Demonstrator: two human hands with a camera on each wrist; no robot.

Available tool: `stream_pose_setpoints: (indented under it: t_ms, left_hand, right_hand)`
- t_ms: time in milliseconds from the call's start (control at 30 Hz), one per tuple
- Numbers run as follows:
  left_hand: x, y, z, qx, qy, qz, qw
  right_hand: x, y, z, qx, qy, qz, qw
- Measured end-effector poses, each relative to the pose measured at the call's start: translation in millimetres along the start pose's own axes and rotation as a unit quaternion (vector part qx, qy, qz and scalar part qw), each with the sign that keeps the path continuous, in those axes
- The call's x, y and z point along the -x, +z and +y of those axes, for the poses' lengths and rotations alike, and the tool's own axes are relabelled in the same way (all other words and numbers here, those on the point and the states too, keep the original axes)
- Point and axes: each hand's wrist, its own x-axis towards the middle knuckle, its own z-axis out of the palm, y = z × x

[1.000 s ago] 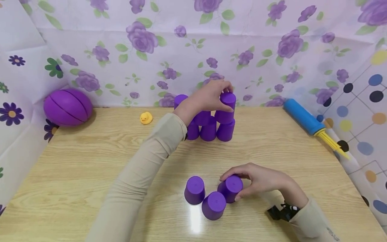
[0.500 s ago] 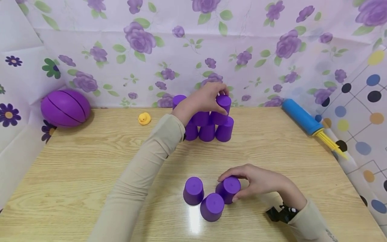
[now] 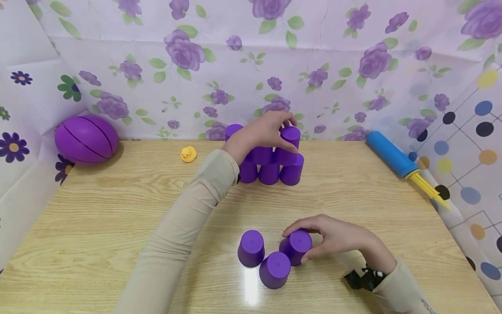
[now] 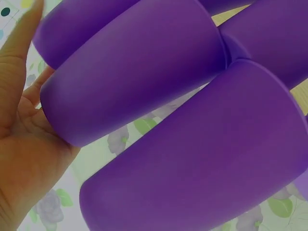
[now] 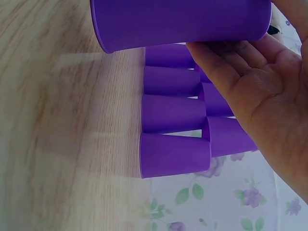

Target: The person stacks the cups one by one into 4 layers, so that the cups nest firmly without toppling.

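Observation:
Purple cups stand upside down in a two-level stack at the back of the table, with a lower row [image 3: 269,174] on the wood. My left hand [image 3: 266,128] reaches over the stack and holds the upper right cup [image 3: 290,134] by its top, thumb in front. The left wrist view shows the upper cups [image 4: 134,72] side by side, the hand [image 4: 24,139] around the far end. Nearer me, my right hand [image 3: 339,235] grips an upside-down purple cup [image 3: 296,245] between thumb and fingers. Two more cups stand close beside it, one left [image 3: 251,248] and one in front [image 3: 275,270].
A purple ball [image 3: 86,139] lies at the back left corner, and a yellow rubber duck [image 3: 188,154] sits left of the stack. At the right edge lies a blue and yellow hand pump [image 3: 404,163]. Flower-printed sheeting [image 3: 157,87] rises behind the table [image 3: 117,209].
My left hand has shifted the upper right cup slightly left and lower onto the row beneath. The right hand stays on its cup; the view has moved a little.

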Motion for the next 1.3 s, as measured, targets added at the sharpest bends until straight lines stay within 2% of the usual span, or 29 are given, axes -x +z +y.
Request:
stream_pose_setpoints:
  t_ms: [100, 200, 267, 433, 533, 600, 700, 867, 1067, 1233, 1300]
  left_hand:
    - [6.0, -2.1, -2.8, 0.009, -0.001, 0.024, 0.9997]
    - [16.0, -4.6, -4.1, 0.023, 0.011, 0.079, 0.9966]
    - [25.3, -5.9, -5.1, 0.026, 0.025, 0.125, 0.9915]
    - [56.8, -5.5, -5.2, 0.036, 0.054, 0.214, 0.9746]
    - [82.8, -0.1, -5.5, 0.064, 0.06, 0.234, 0.9684]
    - [101.4, 6.2, -6.6, 0.086, 0.062, 0.232, 0.9669]
    - [125.0, 16.0, -8.5, 0.111, 0.076, 0.211, 0.9681]
    - [153.7, 30.9, -5.6, 0.133, 0.093, 0.177, 0.9708]
    - [180.8, 51.9, 9.1, 0.159, 0.054, 0.145, 0.975]
    - [206.3, 71.2, 23.2, 0.228, 0.02, 0.105, 0.9678]
    - [216.3, 76.7, 26.2, 0.239, 0.009, 0.098, 0.9661]
  right_hand:
    - [-2.6, 2.2, 0.5, 0.003, -0.001, 0.0, 1.0]
    - [-5.2, 4.6, 1.5, 0.005, -0.005, -0.001, 1.0]
    - [-6.2, 6.0, 2.9, 0.0, -0.005, -0.005, 1.0]
    - [-7.0, 9.6, 11.0, -0.02, 0.008, -0.008, 1.0]
    - [-5.7, 10.6, 16.0, -0.037, 0.019, -0.012, 0.999]
    - [-3.1, 9.1, 17.7, -0.041, 0.022, -0.012, 0.999]
    - [3.2, 2.1, 18.6, -0.022, 0.017, 0.006, 1.0]
    - [14.3, -16.4, 12.6, 0.025, 0.013, 0.079, 0.996]
    - [24.2, -41.9, -5.0, 0.073, 0.03, 0.17, 0.982]
    - [20.5, -49.4, -16.8, 0.119, 0.031, 0.23, 0.965]
    - [14.3, -48.8, -20.8, 0.132, 0.035, 0.253, 0.958]
